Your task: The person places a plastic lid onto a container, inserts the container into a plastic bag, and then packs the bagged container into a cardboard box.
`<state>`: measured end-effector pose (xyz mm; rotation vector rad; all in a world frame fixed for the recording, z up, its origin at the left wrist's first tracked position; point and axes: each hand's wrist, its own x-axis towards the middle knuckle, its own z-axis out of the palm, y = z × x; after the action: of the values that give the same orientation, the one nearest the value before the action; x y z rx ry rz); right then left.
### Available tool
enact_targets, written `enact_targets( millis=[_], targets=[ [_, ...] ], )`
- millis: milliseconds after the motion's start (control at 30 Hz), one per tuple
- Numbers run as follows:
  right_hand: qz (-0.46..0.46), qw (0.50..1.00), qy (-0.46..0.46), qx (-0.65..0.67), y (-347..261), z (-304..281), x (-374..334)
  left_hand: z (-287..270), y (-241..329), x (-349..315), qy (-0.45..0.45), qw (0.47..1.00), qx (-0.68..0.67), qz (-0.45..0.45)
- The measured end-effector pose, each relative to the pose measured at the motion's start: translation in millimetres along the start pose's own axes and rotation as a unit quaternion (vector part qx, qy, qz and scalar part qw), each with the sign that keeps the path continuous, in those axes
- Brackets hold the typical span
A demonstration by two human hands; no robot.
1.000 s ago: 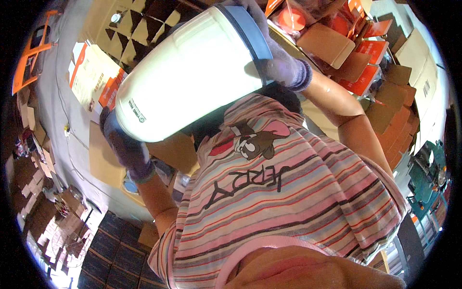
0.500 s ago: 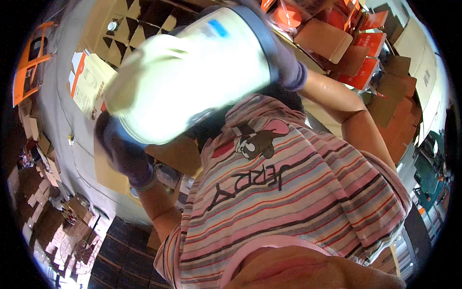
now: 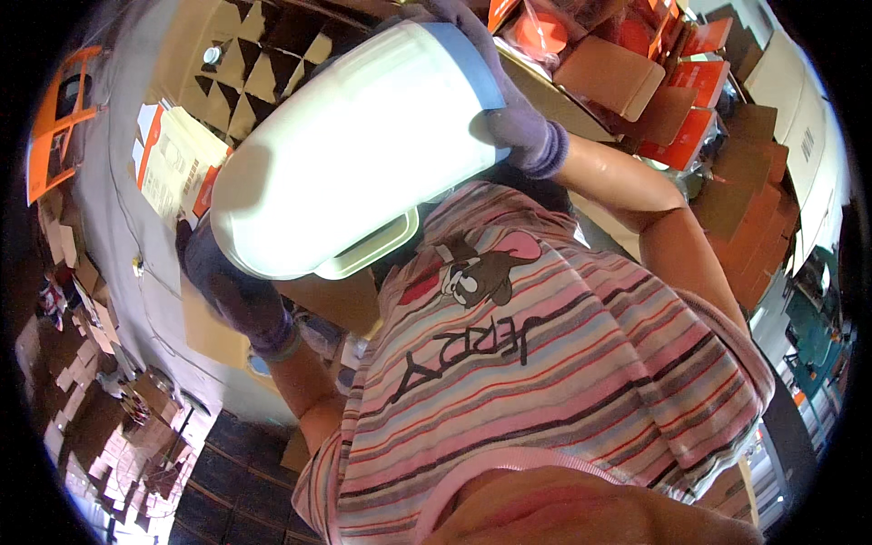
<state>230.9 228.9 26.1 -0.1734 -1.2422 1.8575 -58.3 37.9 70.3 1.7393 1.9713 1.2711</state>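
A large pale plastic pitcher (image 3: 354, 154) with a blue band at its right end is held tilted across in front of my chest. Its loop handle (image 3: 377, 247) points down toward my striped shirt. My left hand (image 3: 238, 282), in a dark purple knitted glove, is closed around the rounded left end; some of its fingers are hidden beneath. At the blue end, my right hand (image 3: 520, 132), gloved alike, grips with the thumb over the band and the other fingers behind it. Bright glare washes out much of the pitcher's surface.
Behind the pitcher lies a carton with cardboard dividers (image 3: 250, 82), a small white cap (image 3: 212, 55) on it. Printed flat boxes (image 3: 177, 163) are at the left. Open orange-and-brown boxes (image 3: 627, 77) crowd the upper right, and an orange frame (image 3: 62, 123) stands far left.
The pitcher has turned about its length between my hands. Its handle now shows on the side nearest me, and a blue mark on its upper side has gone from sight.
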Motion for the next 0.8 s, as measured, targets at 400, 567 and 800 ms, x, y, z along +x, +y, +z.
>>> enact_targets(
  millis=[400,567,800],
  targets=[
    [-0.419,0.661,-0.401,-0.475,-64,5,56,29,-84,-86,0.07,0.843,-0.345,-0.408],
    [-0.259,0.719,-0.436,-0.475,-66,16,60,26,-81,-95,0.052,0.856,-0.317,-0.406],
    [0.066,0.893,-0.092,-0.436,-31,17,47,0,-10,-39,0.101,0.967,0.234,0.009]
  ],
)
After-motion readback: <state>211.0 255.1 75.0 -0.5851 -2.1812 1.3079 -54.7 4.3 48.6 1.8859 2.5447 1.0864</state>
